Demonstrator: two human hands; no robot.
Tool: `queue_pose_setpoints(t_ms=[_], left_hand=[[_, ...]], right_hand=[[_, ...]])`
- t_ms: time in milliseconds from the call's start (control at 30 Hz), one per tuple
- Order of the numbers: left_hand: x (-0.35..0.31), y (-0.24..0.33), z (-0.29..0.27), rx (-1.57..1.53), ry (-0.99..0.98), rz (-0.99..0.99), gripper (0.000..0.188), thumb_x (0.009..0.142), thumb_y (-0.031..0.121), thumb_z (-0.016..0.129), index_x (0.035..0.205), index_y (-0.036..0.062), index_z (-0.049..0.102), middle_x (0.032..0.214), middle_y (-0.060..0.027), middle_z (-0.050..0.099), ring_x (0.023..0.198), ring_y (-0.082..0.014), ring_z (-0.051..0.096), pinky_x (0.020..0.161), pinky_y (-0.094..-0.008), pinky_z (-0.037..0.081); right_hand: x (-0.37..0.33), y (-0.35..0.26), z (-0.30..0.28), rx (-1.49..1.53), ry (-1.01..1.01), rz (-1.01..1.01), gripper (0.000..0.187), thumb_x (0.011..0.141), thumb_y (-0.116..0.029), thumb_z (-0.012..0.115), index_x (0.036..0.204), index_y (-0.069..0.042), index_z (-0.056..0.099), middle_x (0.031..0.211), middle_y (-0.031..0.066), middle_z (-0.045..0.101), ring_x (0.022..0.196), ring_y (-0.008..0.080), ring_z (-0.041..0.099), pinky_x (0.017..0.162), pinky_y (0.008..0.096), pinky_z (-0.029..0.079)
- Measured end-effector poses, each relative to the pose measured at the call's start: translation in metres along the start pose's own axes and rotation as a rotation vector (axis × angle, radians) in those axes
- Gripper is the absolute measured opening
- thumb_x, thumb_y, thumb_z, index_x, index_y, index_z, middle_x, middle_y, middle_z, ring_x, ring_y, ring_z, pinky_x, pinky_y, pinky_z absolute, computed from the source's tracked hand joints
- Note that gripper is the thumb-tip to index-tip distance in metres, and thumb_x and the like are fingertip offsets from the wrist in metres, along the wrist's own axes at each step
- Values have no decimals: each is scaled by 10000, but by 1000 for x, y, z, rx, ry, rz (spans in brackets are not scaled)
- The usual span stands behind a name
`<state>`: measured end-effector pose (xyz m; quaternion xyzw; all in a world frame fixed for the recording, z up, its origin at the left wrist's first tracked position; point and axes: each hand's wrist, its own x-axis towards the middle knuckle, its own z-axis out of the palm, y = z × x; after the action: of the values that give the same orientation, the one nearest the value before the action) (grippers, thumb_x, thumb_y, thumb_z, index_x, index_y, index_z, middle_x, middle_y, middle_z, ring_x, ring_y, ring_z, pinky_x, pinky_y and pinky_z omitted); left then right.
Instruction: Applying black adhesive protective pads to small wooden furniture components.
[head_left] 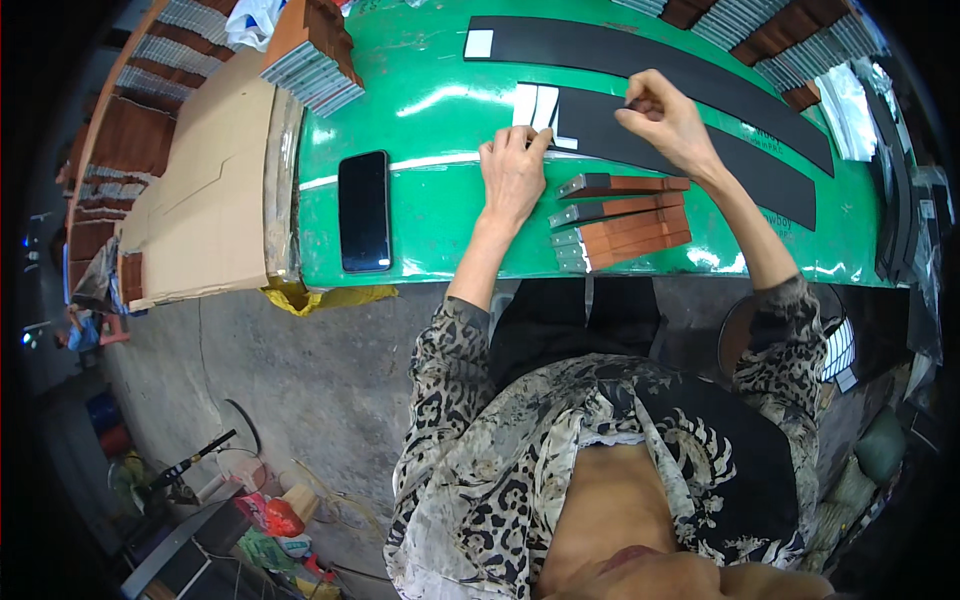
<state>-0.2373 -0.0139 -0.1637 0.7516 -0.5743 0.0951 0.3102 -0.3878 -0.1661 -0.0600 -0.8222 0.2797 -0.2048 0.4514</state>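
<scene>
Two long black strips lie across the green table. The nearer black strip (600,118) has several white paper pieces (541,112) on its left end. My left hand (514,172) is closed at that end, thumb and fingertips pressed on the strip beside the paper. Over the same strip, further right, my right hand (668,122) is raised with its fingers curled into a pinch. What it holds, if anything, is too small to make out. Between my forearms, close to the table's front edge, lie several brown pieces with grey ends (630,228).
The farther black strip (640,52) has a white label. A black phone (364,210) lies left on the green table (420,190). Beyond it are a cardboard box (205,185) and a stack of brown pieces (312,55). More stacks (760,30) line the far right, near plastic bags (845,112).
</scene>
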Motion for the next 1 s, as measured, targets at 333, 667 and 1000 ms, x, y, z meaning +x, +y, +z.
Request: queue_pose_setpoints(t_ms=[333,667,1000], left_hand=[[-20,21,-52,-392,236,-190,396,810,-20,540,1203,1,494,1150,-191,521,1025,-354,526,900,-413,417],[-90,87,-63,-597,155,-189,329,849,189,635,1119,24,545,1119,-149,554,1054,-297,532,901,-380,420],[-95,86,-55,-632,147,-198,396,832,260,669,1130,31,542,1156,-148,539,1045,-292,544,867,-371,454]], right_hand=[[-108,-41,-11,400,-5,16,321,774,22,685,1073,3,570,887,-5,525,823,59,538,729,199,478],[-112,-40,18,178,-127,-4,245,722,-29,735,938,23,630,873,45,629,785,110,607,741,245,525],[-96,-24,31,-157,-143,-343,233,692,-73,718,918,-35,675,861,50,657,781,204,599,657,311,491]])
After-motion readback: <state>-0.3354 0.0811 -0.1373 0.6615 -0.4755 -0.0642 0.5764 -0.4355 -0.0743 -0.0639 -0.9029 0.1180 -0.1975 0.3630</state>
